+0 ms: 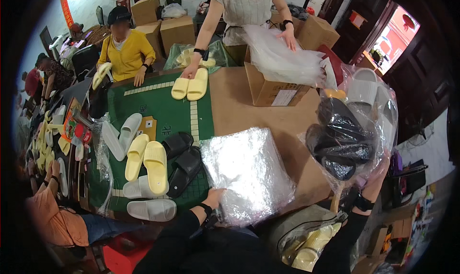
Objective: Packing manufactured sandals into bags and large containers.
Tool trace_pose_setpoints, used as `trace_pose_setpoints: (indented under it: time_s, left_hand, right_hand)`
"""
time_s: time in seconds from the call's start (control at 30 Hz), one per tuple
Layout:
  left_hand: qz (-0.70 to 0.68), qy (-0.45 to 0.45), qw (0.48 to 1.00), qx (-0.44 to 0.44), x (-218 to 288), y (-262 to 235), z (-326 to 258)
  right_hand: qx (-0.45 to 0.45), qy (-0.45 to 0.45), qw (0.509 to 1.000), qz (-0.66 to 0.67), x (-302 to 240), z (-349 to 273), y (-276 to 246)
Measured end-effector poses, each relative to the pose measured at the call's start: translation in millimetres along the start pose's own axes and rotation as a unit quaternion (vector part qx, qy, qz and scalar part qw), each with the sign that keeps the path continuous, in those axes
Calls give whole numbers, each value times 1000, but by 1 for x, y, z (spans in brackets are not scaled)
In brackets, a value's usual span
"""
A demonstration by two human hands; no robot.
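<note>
My left hand (214, 197) is closed at the left edge of a stack of shiny clear plastic bags (249, 168) on the near side of the table. On the right, my right hand (378, 173) grips the side of a large clear bag of slippers (345, 135); its fingers are partly hidden by the plastic. Black slippers fill the left of that bag, grey ones (362, 87) its far end. Left of the stack lie loose pairs: yellow slippers (155, 166), black slippers (186, 171), white slippers (122, 135) and light grey slippers (151, 210).
Across the table, a person holds yellow slippers (190, 87) over the green mat (158, 104), beside a cardboard box (278, 94) topped with plastic bags (282, 53). Another person in yellow sits at the far left. An open bag of yellow slippers (311, 245) stands below my right arm.
</note>
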State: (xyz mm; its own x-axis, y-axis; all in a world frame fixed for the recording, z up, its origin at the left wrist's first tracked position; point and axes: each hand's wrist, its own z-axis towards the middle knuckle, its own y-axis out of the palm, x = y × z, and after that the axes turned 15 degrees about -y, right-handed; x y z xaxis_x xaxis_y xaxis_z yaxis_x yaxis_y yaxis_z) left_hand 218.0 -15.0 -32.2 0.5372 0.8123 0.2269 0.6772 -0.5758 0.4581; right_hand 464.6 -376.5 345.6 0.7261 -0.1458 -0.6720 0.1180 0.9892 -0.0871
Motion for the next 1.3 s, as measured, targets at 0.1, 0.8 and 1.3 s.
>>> trace_pose_setpoints:
  time_s: [0.1, 0.8, 1.3]
  left_hand:
    - [8, 24, 999, 48, 5, 6, -9]
    - [439, 306, 516, 669, 173, -321, -128]
    - [330, 738, 555, 197, 219, 32, -248]
  right_hand:
    - [-59, -44, 996, -58, 8, -1, -8]
    - [-121, -62, 985, 103, -113, -32, 40]
    - [122, -245, 941, -200, -267, -122, -48]
